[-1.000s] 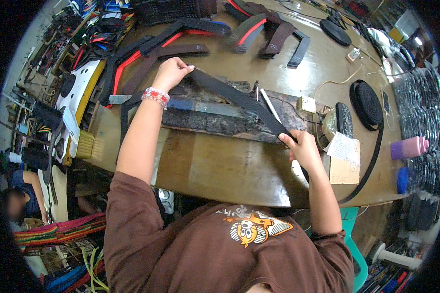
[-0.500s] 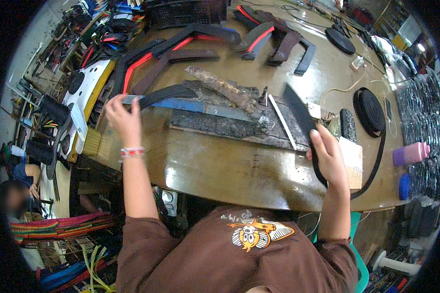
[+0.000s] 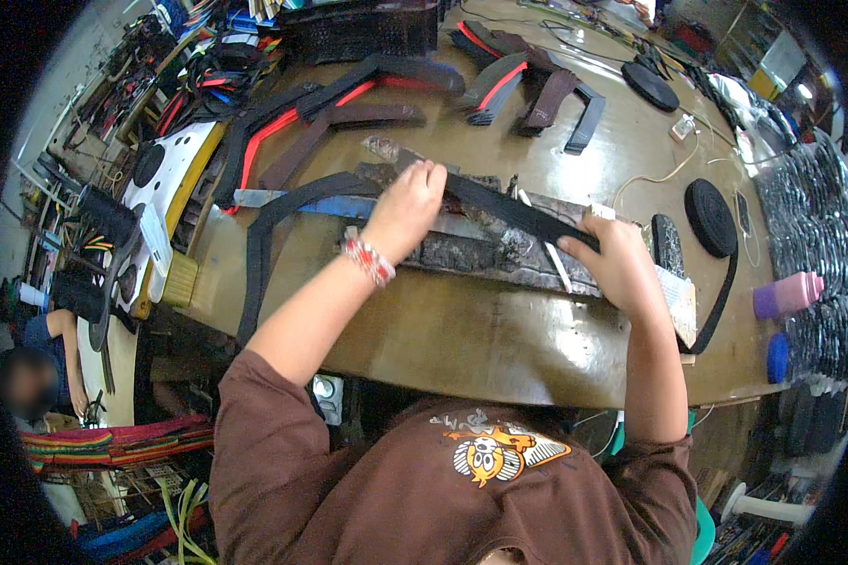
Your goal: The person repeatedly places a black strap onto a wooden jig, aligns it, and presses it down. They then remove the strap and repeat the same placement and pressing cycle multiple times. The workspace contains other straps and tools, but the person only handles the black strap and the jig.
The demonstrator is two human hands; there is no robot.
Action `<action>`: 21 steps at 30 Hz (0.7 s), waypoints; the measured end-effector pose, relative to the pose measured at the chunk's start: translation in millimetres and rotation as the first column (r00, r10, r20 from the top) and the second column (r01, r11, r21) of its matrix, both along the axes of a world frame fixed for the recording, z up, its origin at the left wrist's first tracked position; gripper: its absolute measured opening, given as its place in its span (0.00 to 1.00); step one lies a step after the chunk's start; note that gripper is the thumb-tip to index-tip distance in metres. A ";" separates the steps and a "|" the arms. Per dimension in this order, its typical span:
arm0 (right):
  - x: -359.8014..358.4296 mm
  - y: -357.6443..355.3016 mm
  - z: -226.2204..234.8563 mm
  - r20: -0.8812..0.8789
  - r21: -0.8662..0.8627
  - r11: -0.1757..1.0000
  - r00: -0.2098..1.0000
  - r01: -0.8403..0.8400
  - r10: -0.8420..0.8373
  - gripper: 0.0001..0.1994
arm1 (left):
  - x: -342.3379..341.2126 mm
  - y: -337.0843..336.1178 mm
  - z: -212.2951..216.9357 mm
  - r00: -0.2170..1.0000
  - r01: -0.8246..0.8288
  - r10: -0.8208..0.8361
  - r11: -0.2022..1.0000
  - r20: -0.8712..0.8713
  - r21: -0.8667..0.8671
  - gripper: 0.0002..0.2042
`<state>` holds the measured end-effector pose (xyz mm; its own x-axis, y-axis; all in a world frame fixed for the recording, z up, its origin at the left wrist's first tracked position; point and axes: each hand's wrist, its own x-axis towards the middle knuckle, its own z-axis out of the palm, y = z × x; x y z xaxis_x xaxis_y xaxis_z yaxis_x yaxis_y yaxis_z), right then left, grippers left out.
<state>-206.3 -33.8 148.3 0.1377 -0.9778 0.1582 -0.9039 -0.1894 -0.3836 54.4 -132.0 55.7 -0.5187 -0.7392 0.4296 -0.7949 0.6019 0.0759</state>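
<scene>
At a cluttered workshop's glossy brown table (image 3: 499, 348), the left hand (image 3: 407, 205) has returned from the edge, rejoining the right hand (image 3: 618, 264); both now grasp the black webbing strap (image 3: 523, 215) over the stained cutting board (image 3: 481, 252).

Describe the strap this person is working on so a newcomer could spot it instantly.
On the brown workbench, a stained cutting board lies in front of the person. The black strap stretches across it between the left hand and right hand, unlike the red-edged straps lying untouched farther back.
</scene>
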 end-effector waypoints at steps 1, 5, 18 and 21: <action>-3.3 2.1 -0.1 0.032 0.024 1.000 0.999 0.008 -0.008 0.15 | -3.6 2.9 -10.4 0.998 0.031 -0.027 0.998 0.064 -0.061 0.16; -6.2 -0.9 -10.3 0.065 0.145 0.988 0.995 0.060 -0.070 0.16 | -9.2 2.5 -18.2 0.969 -0.093 0.134 0.977 0.209 -0.192 0.20; -14.2 -2.3 -79.2 0.324 0.264 0.961 0.931 0.081 -0.167 0.20 | -29.3 -0.9 15.9 0.966 -0.201 0.175 0.970 0.188 0.133 0.42; -14.3 -4.2 -80.8 0.309 0.261 0.962 0.938 0.075 -0.157 0.22 | -28.2 -1.1 17.0 0.971 -0.196 0.178 0.975 0.160 0.105 0.43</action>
<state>-220.6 -38.0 67.5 0.0022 -0.9977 -0.0680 -0.7319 0.0447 -0.6799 26.2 -133.1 72.7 -0.4180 -0.8700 0.2613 -0.9001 0.4356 0.0108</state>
